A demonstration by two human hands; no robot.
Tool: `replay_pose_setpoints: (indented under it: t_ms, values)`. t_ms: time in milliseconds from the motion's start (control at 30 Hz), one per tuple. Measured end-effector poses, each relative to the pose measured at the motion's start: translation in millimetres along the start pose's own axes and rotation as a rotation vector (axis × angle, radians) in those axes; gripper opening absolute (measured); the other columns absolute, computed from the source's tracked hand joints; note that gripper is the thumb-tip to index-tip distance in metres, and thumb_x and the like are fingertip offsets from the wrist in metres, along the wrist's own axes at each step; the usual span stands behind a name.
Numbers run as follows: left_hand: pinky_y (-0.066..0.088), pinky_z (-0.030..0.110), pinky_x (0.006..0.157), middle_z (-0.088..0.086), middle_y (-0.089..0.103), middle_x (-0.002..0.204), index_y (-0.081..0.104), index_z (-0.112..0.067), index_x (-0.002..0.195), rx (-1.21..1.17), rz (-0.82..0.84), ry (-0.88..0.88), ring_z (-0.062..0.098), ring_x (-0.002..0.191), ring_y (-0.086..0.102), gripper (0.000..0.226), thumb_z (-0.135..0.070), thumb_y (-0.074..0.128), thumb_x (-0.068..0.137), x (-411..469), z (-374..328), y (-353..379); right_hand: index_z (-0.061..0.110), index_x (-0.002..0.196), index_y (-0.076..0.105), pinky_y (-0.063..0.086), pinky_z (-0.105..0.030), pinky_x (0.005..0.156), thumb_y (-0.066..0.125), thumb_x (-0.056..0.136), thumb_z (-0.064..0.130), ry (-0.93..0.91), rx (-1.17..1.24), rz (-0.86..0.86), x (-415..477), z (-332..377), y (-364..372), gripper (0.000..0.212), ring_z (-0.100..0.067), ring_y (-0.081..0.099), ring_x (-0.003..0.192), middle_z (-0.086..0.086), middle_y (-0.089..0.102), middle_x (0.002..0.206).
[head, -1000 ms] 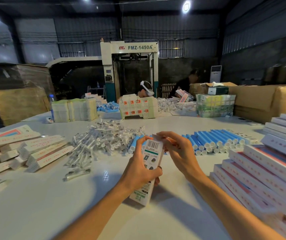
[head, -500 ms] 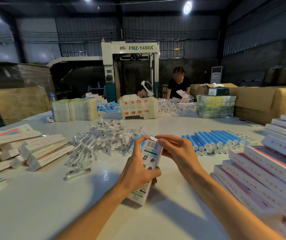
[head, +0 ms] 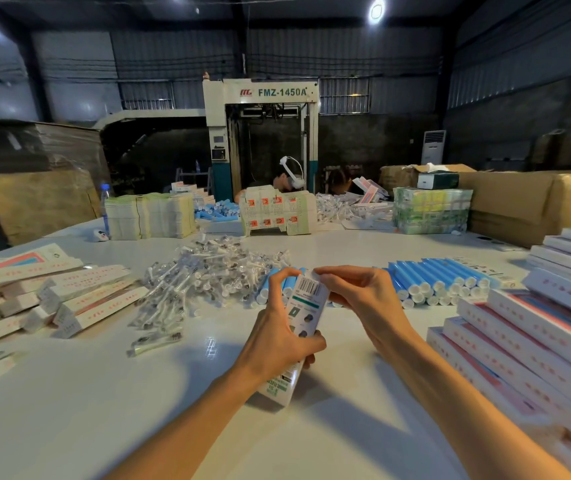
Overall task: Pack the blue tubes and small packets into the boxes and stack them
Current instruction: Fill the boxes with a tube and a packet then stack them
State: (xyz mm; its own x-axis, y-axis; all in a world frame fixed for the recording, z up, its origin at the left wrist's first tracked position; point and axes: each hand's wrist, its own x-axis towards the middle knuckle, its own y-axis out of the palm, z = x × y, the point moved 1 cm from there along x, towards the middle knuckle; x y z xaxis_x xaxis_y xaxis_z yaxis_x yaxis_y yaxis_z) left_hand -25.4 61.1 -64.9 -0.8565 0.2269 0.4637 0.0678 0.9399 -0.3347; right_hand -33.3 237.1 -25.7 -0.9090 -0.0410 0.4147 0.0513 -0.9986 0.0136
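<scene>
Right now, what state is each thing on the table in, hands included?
Held box: tilted, lower end on the table, top flap hidden by fingers.
Left hand: grips the held box's middle.
Right hand: pinches its top end.
Blue tubes: lying loose in a row, unpacked.
Small packets: loose heap, unpacked.
Right-side boxes: stacked.
Left-side boxes: strewn, unstacked.

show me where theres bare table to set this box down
Widest bare table: near left, bordered by the loose boxes, packets and held box. Another patch lies farther back, between packets and blue tubes. Crowded on the right by stacked boxes.
</scene>
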Motion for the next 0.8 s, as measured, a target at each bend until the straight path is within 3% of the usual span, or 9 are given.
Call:
replay_pose_setpoints:
  t_ms: [200,333,467,800]
  values:
    - [0.062,0.044,0.048,-0.014,0.072,0.102,0.029,-0.049,0.138,0.016,0.006,0.009,0.032,0.050,0.071,0.097,-0.001,0.077,0.069,0.4,-0.3,-0.2,0.036,0.095,0.085,0.062,-0.049,0.088,0.067,0.099,0.016,-0.009,-0.031,0.065,0.1,0.9,-1.7,0.027,-0.019,0.075,0.102,0.002,0.080,0.104]
    - [0.060,0.039,0.046,-0.012,0.073,0.100,0.027,-0.049,0.141,0.008,-0.013,0.007,0.031,0.049,0.071,0.099,-0.002,0.077,0.069,1.4,4.1,-0.9,0.028,0.107,0.083,0.063,-0.039,0.089,0.064,0.101,0.013,-0.030,0.002,0.093,0.1,-4.7,4.2,0.025,-0.021,0.074,0.109,0.000,0.079,0.110]
    - [0.059,0.036,0.047,-0.010,0.074,0.095,0.024,-0.052,0.147,-0.022,-0.029,-0.017,0.033,0.049,0.072,0.108,-0.001,0.078,0.070,2.7,8.2,-3.0,0.021,0.118,0.078,0.061,-0.040,0.092,0.062,0.102,0.013,-0.043,0.003,0.130,0.2,-7.7,7.4,0.024,-0.020,0.072,0.114,-0.001,0.078,0.114]
    - [0.061,0.042,0.049,-0.007,0.074,0.099,0.029,-0.048,0.143,-0.023,-0.013,0.003,0.034,0.051,0.072,0.099,-0.001,0.078,0.070,3.2,7.4,-2.5,0.025,0.114,0.080,0.062,-0.041,0.088,0.064,0.101,0.016,0.001,0.093,0.086,-3.2,-5.4,6.7,0.023,-0.016,0.071,0.114,0.000,0.078,0.114]
